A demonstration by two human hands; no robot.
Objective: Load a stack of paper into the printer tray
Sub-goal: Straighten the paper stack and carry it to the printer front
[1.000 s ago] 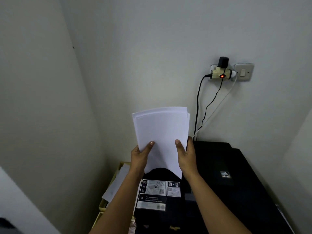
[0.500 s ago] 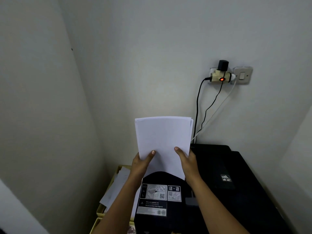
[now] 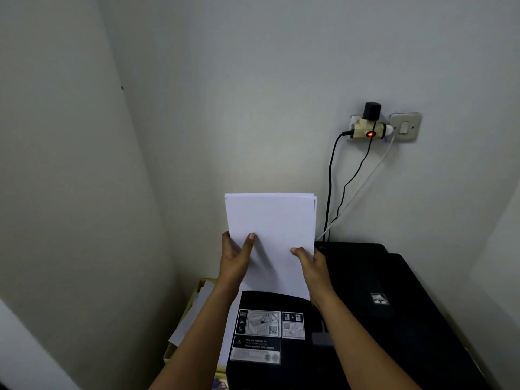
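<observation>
A white stack of paper (image 3: 271, 229) stands upright against the wall, its lower edge hidden behind the raised black tray flap (image 3: 267, 333) that carries instruction stickers. My left hand (image 3: 235, 258) grips the stack's left edge, thumb on the front. On the lower right edge my right hand (image 3: 311, 264) holds it the same way. The black printer (image 3: 394, 305) fills the lower right, its lid flat.
A wall socket adapter (image 3: 368, 129) with a red light and a switch (image 3: 405, 127) sit above the printer; several cables (image 3: 330, 192) hang down behind it. A yellow box with loose sheets (image 3: 194, 313) lies left of the printer, in the room's corner.
The paper stack has straightened from tilted to upright and dropped lower, so its bottom edge now sits behind the tray flap. Both hands went down with it.
</observation>
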